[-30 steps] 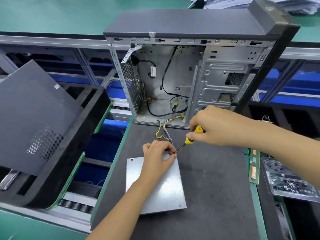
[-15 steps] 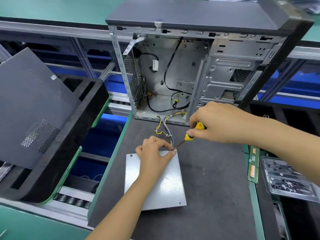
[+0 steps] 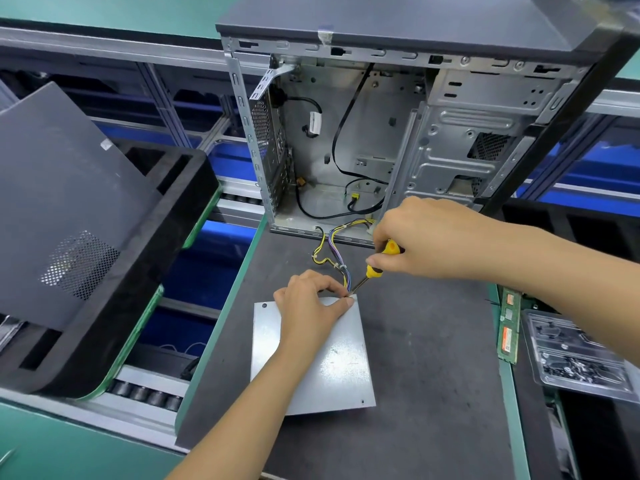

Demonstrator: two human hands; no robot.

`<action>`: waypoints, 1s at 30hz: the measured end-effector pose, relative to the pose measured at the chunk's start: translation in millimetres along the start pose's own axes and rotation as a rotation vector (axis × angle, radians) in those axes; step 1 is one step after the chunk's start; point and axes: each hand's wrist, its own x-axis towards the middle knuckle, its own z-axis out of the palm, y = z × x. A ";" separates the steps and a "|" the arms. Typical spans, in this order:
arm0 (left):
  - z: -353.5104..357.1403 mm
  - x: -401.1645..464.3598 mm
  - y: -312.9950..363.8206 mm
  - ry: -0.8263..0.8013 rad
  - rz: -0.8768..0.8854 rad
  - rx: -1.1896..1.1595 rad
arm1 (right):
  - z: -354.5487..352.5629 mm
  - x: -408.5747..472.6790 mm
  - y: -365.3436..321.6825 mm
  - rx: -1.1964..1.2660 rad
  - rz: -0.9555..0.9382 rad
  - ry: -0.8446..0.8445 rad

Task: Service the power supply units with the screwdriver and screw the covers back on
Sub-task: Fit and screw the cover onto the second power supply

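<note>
My right hand [image 3: 426, 240] grips the yellow-handled screwdriver [image 3: 375, 265], its tip angled down-left to the far right corner of the flat silver metal power supply unit [image 3: 332, 372] at lower centre of the frame. My left hand [image 3: 308, 306] rests on that unit, thumb and forefinger pinched at the same corner; what they pinch is too small to tell. Coloured wires [image 3: 332, 251] run up from there into the open grey computer case [image 3: 381, 133] at top centre. The unit lies on a dark grey work mat [image 3: 433, 375].

A silver power supply unit [image 3: 322, 368] is lain flat on a dark mat [image 3: 433, 375] before an opened computer case [image 3: 398, 133]. Its far corner is pinched by the left hand [image 3: 308, 306], while a yellow-handled screwdriver [image 3: 375, 266] is gripped by the right hand [image 3: 426, 237], tip at that corner.
</note>
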 end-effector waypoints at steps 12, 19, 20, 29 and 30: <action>6.4 -5.5 -4.7 0.058 0.079 -0.233 | 2.6 8.9 -14.3 -0.088 -0.013 -0.019; 8.5 -4.1 -10.0 0.069 0.132 -0.190 | 2.5 6.5 -16.3 -0.104 0.014 -0.012; 8.2 -3.6 -9.7 0.064 0.132 -0.191 | 2.7 6.7 -17.1 -0.114 0.018 -0.007; 7.8 -0.6 -6.2 0.045 0.100 -0.182 | 2.6 7.0 -19.3 -0.110 0.026 -0.008; 8.1 -1.2 -5.9 0.050 0.101 -0.180 | 2.7 7.0 -19.4 -0.112 0.028 -0.006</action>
